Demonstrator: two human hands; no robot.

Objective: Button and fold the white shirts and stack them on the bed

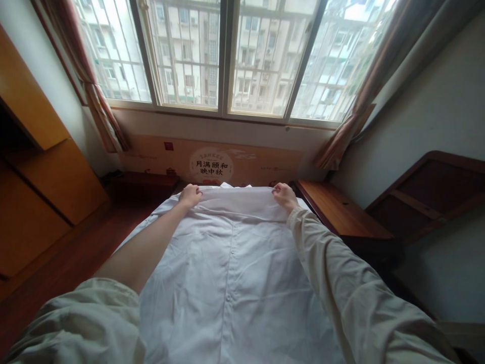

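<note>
We pinch the far edge of the white button-front cloth shirt (231,273) in left hand (190,195) and right hand (283,196), its long axis running toward us.

I count one white shirt (231,263), one left hand (190,195), one right hand (284,196), two curtains (99,106) (354,111) and one printed cardboard panel (212,164).

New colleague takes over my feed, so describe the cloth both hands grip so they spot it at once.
Start at the barred window; below it leans a printed cardboard panel. In front lies the white shirt, spread flat, its far edge pinched by the left hand and right hand. Unlike the brown desk beside it, it is white with a button seam down its middle.
</note>
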